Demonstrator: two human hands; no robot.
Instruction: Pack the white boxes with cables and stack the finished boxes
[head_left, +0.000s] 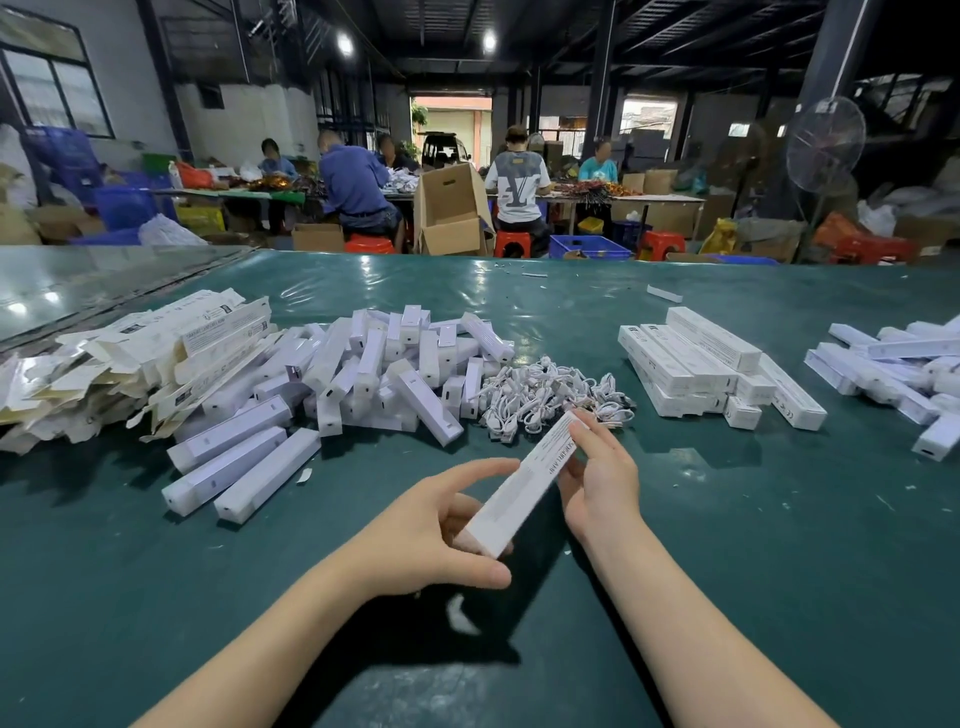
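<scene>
White box (524, 480) is held tilted over the tabletop's (727, 545) near middle. The left hand (441, 525) has its fingers (483, 574) curled round the near end, and the right hand (597, 483) pinches the far end. It would be best to steady the near end and press the far flap flush, then carry the box past the cables (550, 389) to the stack (701, 358) nearer the right edge.

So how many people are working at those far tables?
5. On the left: far-left person, blue-shirt person, person behind them. On the right: white-shirt person, teal-shirt person. Others may be hidden.

One held box (519, 483), five seated workers (358, 192), perhaps ten stacked boxes (696, 364)
</scene>
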